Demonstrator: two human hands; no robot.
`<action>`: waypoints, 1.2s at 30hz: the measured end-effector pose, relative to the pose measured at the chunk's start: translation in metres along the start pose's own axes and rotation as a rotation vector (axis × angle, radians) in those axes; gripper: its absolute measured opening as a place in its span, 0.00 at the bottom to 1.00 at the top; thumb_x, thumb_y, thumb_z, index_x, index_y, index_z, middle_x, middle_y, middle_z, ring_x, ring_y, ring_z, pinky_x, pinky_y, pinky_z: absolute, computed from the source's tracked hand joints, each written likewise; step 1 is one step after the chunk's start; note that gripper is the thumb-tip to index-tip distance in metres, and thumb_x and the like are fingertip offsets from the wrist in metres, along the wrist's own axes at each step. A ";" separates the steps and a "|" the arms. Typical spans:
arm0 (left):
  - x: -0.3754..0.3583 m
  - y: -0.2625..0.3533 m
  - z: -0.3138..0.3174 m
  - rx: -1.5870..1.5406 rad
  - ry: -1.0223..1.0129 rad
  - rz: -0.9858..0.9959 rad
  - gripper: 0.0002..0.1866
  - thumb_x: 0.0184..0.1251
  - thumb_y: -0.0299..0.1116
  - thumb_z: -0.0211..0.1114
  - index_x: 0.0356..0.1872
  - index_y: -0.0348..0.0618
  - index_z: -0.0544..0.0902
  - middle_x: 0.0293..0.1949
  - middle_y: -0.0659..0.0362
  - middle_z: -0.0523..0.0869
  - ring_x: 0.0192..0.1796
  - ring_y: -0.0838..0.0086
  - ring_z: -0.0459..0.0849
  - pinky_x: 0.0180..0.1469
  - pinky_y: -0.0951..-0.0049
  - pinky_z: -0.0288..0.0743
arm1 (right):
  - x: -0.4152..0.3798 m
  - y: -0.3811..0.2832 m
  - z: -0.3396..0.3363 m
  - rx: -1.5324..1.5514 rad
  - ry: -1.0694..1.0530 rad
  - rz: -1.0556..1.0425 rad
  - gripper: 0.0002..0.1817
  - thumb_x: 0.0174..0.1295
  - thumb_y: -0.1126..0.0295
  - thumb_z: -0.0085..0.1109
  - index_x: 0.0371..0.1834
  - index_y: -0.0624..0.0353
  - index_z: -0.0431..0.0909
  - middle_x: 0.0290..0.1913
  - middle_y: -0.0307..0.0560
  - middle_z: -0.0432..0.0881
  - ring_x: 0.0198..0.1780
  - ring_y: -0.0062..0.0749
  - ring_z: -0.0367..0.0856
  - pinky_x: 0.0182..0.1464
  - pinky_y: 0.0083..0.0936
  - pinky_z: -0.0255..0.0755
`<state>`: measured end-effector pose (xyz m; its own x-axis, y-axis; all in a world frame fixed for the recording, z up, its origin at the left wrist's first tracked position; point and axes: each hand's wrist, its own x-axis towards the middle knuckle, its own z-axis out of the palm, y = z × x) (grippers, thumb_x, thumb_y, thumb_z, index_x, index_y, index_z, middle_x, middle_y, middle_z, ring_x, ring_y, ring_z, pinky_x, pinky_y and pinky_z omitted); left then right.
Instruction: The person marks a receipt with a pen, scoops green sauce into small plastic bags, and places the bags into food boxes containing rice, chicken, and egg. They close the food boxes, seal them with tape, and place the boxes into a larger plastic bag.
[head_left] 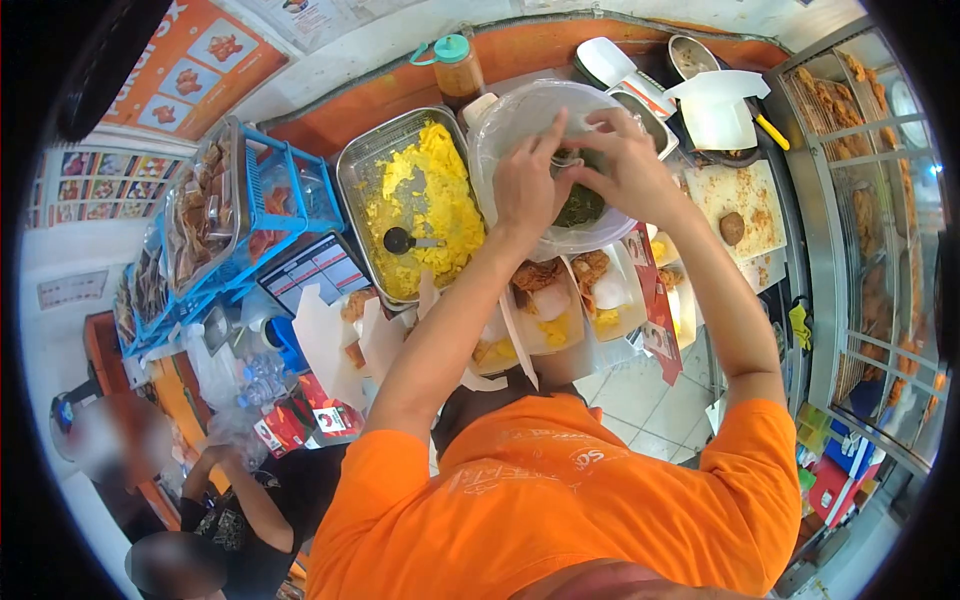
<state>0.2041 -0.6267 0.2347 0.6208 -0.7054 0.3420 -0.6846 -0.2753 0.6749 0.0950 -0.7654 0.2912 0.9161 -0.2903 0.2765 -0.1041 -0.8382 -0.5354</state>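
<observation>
A white bucket point(490, 195) lined with clear plastic stands at the counter's back, with dark green, leafy-looking food point(580, 207) inside. My left hand point(530, 185) and my right hand point(632, 170) meet above its opening, fingers curled toward each other. Between the fingertips is something small, clear or shiny, that I cannot make out. Left of the bucket, a metal tray point(352, 165) holds yellow scrambled egg point(440, 190) and a black scoop point(399, 240). Below my forearms, open paper boxes point(553, 345) contain fried chicken, white rice and egg.
A bottle with a teal lid point(455, 60) stands behind the tray. On the right are a crumb-covered board point(750, 205) and a glass cabinet point(860, 250) of fried chicken. Blue racks point(290, 190) and a tablet point(315, 270) sit left. Another person point(260, 500) is at lower left.
</observation>
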 end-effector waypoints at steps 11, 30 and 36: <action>-0.018 -0.015 -0.045 -0.775 -0.289 -0.128 0.20 0.68 0.39 0.72 0.54 0.35 0.85 0.44 0.53 0.91 0.47 0.72 0.88 0.54 0.71 0.79 | -0.005 -0.018 -0.026 0.379 -0.320 0.087 0.07 0.71 0.81 0.56 0.50 0.64 0.76 0.40 0.40 0.83 0.40 0.20 0.80 0.45 0.22 0.75; -0.240 0.010 -0.146 -0.661 0.232 -0.195 0.09 0.70 0.32 0.68 0.39 0.36 0.88 0.28 0.54 0.89 0.31 0.69 0.90 0.33 0.74 0.80 | -0.082 -0.151 0.044 0.608 -0.754 0.098 0.02 0.69 0.78 0.62 0.37 0.65 0.79 0.30 0.34 0.79 0.32 0.12 0.75 0.35 0.14 0.68; -0.284 -0.006 -0.195 -0.366 0.293 -0.109 0.07 0.67 0.29 0.71 0.41 0.38 0.90 0.32 0.57 0.91 0.32 0.69 0.89 0.36 0.73 0.80 | -0.085 -0.220 0.089 0.492 -0.780 -0.085 0.02 0.67 0.78 0.63 0.39 0.66 0.81 0.30 0.40 0.80 0.31 0.18 0.74 0.33 0.20 0.68</action>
<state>0.1065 -0.2974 0.2610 0.7988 -0.4573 0.3909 -0.4630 -0.0524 0.8848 0.0748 -0.5153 0.3141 0.9331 0.3057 -0.1896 -0.0120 -0.5003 -0.8658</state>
